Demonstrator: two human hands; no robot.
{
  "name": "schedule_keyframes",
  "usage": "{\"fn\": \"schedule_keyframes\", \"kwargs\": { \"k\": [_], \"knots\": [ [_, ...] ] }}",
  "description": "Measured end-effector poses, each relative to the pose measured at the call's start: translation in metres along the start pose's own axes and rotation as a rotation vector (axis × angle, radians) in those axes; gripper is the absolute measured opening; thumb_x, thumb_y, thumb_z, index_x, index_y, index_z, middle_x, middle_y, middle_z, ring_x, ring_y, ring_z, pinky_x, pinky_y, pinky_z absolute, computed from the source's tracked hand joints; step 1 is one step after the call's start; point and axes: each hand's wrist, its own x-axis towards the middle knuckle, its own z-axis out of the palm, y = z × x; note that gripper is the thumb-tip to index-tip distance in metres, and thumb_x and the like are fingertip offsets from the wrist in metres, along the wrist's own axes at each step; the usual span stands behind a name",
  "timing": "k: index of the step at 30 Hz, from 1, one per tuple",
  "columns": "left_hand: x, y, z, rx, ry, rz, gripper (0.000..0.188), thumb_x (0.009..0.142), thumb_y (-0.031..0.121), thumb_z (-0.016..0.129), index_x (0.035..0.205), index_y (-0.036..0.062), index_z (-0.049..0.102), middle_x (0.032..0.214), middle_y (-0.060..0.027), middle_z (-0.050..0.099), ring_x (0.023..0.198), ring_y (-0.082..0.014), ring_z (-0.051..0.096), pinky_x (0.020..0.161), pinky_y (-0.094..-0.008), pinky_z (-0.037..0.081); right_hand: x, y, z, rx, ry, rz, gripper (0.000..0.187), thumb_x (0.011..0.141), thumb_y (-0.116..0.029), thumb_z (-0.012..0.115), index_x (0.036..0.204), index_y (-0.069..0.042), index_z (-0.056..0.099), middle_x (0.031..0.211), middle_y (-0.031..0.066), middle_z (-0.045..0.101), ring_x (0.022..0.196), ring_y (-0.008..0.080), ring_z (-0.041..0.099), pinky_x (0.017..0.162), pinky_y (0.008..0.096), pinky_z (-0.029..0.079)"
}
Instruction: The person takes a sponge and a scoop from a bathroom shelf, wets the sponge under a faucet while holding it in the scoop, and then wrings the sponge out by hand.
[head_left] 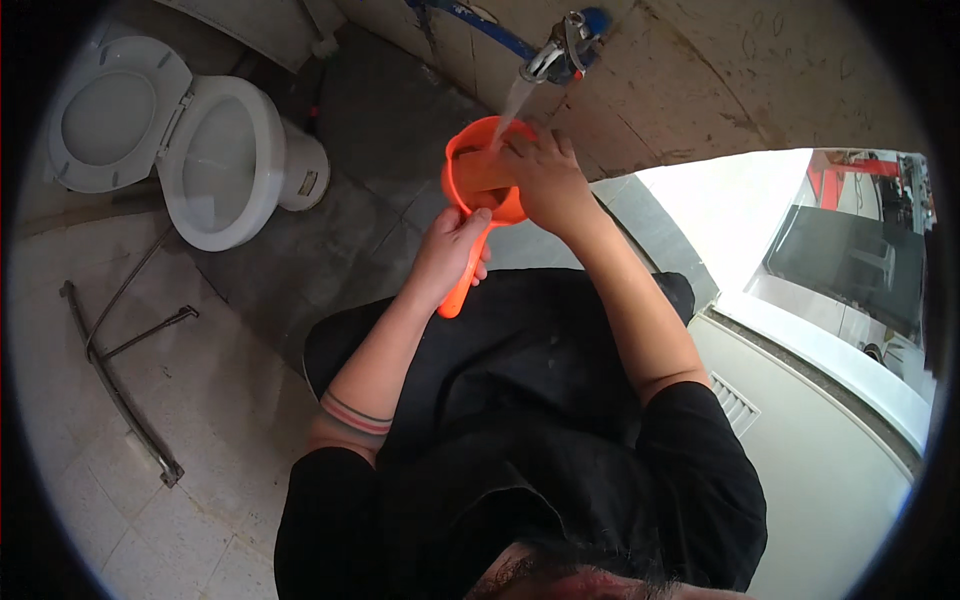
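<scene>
An orange plastic water dipper is held out in front of me, tilted, its bowl under the tap. My left hand is wrapped round its handle, the thumb lying near the base of the bowl. My right hand is bent over the right side of the rim; some of its fingers are hidden, so what they touch inside is not clear. From the metal tap a stream of water falls into the bowl. A lighter orange-brown shape shows inside, and I cannot make out what it is.
A white toilet with its lid raised stands at the left on grey floor tiles. A metal grab bar is fixed to the tiled wall at the lower left. Blue pipe runs along the wall to the tap. At the right is a doorway with a white sill.
</scene>
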Motion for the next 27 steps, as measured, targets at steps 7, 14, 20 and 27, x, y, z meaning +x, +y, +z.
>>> {"fn": "schedule_keyframes", "kwargs": {
  "k": [7,14,20,27],
  "knots": [
    [0.001,-0.004,-0.002,0.086,0.032,0.002,0.038,0.108,0.044,0.06,0.113,0.0055,0.058,0.075,-0.0048,0.062,0.053,-0.0132,0.059,0.048,-0.0289,0.049,0.0,-0.004,-0.024,0.084,-0.055,0.116,0.038,0.086,-0.006,0.067,0.123,-0.01,0.068,0.127,0.0123,0.063,0.126,0.0342,0.059,0.103,0.0493,0.05],
    [0.003,0.004,-0.003,0.101,0.006,0.01,0.037,0.109,0.042,0.058,0.111,0.0048,0.058,0.075,-0.0052,0.062,0.052,-0.0133,0.059,0.047,-0.0291,0.049,-0.01,0.007,-0.008,0.248,-0.172,0.042,0.028,0.084,-0.004,0.069,0.112,-0.004,0.069,0.125,0.0134,0.064,0.122,0.0347,0.061,0.101,0.0455,0.054],
    [-0.001,-0.005,-0.004,0.075,-0.027,0.003,0.038,0.109,0.042,0.058,0.11,0.0045,0.058,0.075,-0.0052,0.062,0.052,-0.0129,0.059,0.046,-0.029,0.048,0.006,0.0,0.008,0.368,0.077,-0.075,0.026,0.082,-0.013,0.076,0.107,-0.006,0.072,0.123,0.0121,0.066,0.119,0.0342,0.062,0.098,0.0457,0.056],
    [-0.006,-0.003,-0.01,0.07,0.015,0.053,0.036,0.109,0.041,0.058,0.11,0.0048,0.058,0.074,-0.0052,0.062,0.052,-0.0129,0.059,0.046,-0.0289,0.047,0.006,-0.015,-0.006,0.093,-0.054,0.081,0.033,0.086,-0.031,0.08,0.112,-0.012,0.075,0.097,0.006,0.073,0.1,0.0316,0.072,0.081,0.0445,0.06]
  ]
}}
